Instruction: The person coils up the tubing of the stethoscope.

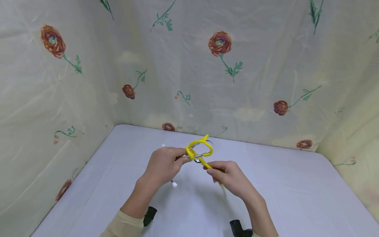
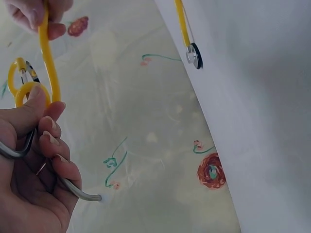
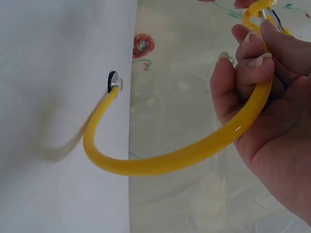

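While left grip (image 1: 164,164) clasps stethoscope eartubes (image 2: 83,194), right grip (image 1: 231,176) pinches tubing (image 3: 160,166) hanging beneath.

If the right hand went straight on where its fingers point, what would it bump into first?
Probably the looped yellow tubing held by the left hand, though depth is hard to judge.

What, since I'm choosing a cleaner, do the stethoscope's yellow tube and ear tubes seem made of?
Yellow tube: likely rubber or soft plastic, glossy; it bends smoothly and catches a bright highlight. Ear tubes: probably metal, smooth and grey with a sheen; which metal is unclear.
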`<action>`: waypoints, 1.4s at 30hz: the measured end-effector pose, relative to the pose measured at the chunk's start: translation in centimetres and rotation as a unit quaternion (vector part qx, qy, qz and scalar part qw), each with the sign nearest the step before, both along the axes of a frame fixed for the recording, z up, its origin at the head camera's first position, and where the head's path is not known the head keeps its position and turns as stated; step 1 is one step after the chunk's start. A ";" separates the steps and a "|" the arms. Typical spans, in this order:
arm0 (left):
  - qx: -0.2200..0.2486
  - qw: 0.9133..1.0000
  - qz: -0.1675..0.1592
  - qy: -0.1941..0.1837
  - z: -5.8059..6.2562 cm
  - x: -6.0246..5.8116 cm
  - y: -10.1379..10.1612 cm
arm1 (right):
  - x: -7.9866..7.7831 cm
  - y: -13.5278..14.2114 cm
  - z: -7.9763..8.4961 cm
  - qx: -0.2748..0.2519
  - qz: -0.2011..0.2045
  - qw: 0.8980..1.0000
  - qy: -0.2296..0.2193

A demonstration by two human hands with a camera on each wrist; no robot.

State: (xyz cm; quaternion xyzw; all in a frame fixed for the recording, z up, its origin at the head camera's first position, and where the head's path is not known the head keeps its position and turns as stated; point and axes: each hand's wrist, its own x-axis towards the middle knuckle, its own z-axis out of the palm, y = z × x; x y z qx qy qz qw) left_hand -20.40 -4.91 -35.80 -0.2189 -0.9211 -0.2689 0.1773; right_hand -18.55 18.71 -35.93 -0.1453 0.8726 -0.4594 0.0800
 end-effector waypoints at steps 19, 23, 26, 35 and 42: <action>0.005 0.999 0.033 -0.029 -0.5 -0.2 0.3 | 0.8 -0.3 0.7 0.024 0.010 1.000 -0.008; 0.005 0.999 0.037 -0.032 -0.5 -0.3 0.3 | 0.8 -0.4 0.8 0.031 0.012 0.999 -0.018; 0.006 0.999 0.041 -0.034 -0.5 -0.3 0.2 | 0.9 -0.5 0.9 0.028 0.019 0.999 -0.025; 0.011 0.998 0.048 -0.041 -0.6 -0.4 0.2 | 1.3 -0.6 1.3 0.032 0.033 0.999 -0.023; 0.013 0.997 0.051 -0.050 -0.8 -0.5 0.1 | 1.6 -0.6 1.5 0.039 0.044 0.998 -0.005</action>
